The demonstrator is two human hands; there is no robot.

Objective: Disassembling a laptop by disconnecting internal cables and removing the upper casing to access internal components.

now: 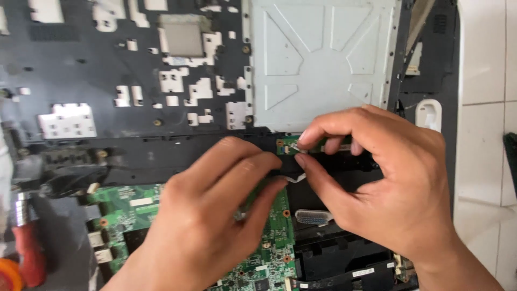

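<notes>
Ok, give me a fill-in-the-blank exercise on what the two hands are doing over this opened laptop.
1. The right hand pinches a thin white ribbon cable between thumb and ____.
2. The left hand lies over a circuit board coloured ____.
3. The big metal plate sits ____ the right hand in the picture.
4. A tool handle at the lower left is coloured ____.

Missing words: forefinger; green; above; red
</notes>
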